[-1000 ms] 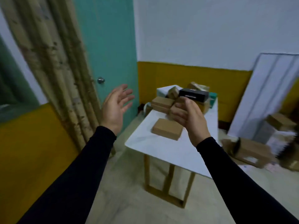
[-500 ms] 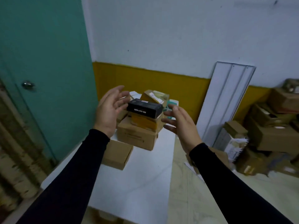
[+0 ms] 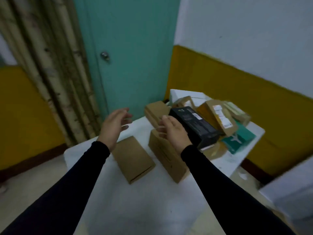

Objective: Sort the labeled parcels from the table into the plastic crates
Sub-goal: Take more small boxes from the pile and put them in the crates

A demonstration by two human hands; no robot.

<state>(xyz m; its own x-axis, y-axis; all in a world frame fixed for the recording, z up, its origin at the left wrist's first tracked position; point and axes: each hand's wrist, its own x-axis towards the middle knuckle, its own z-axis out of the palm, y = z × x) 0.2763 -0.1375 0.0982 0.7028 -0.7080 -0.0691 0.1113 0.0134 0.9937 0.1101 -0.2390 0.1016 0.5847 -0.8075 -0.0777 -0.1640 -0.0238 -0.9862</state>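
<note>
We're hovering both hands above the white table. Our left hand is spreading wide, fingers relaxed, holding nothing. Our right hand is opening too, and the black parcel is lying just beside it at two o'clock, tilted on the cardboard pile. A brown box is sitting at six o'clock, between our wrists.

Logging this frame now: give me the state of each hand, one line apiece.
Left hand: open, fingers spread, holding nothing, above the table.
Right hand: open, fingers loosely extended beside the black box, no visible grip on it.
</note>
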